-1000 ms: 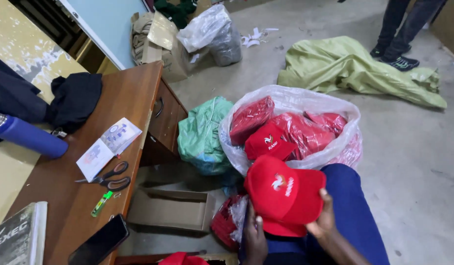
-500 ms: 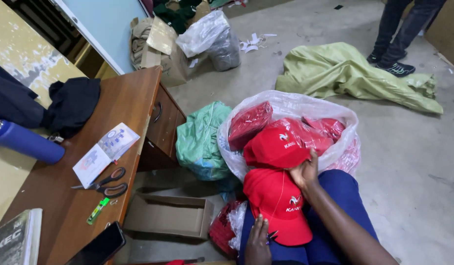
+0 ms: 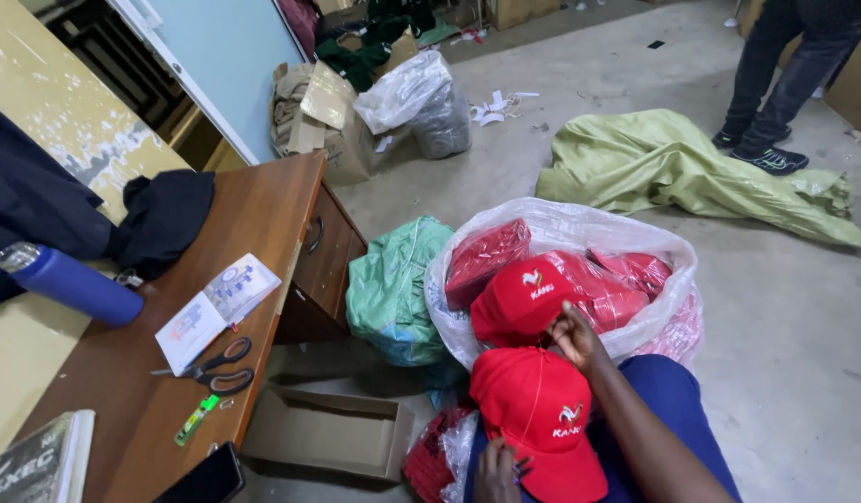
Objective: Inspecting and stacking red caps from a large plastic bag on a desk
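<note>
Right hand [image 3: 574, 337] pinching bagged red cap [image 3: 528, 296], left hand [image 3: 497, 470] gripping lap cap [image 3: 542, 419] brim.

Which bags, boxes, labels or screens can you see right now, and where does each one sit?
Clear plastic bag: on the floor ahead, open, full of red caps.
Green plastic bag: beside the desk, bulging, tied.
Cardboard box: on the floor below the desk edge, brown, open.
Booklet: on the desk, white and blue, open.
Phone: near desk edge, black, screen dark.
Red cap: on the lap, white logo, left hand on it.
</note>
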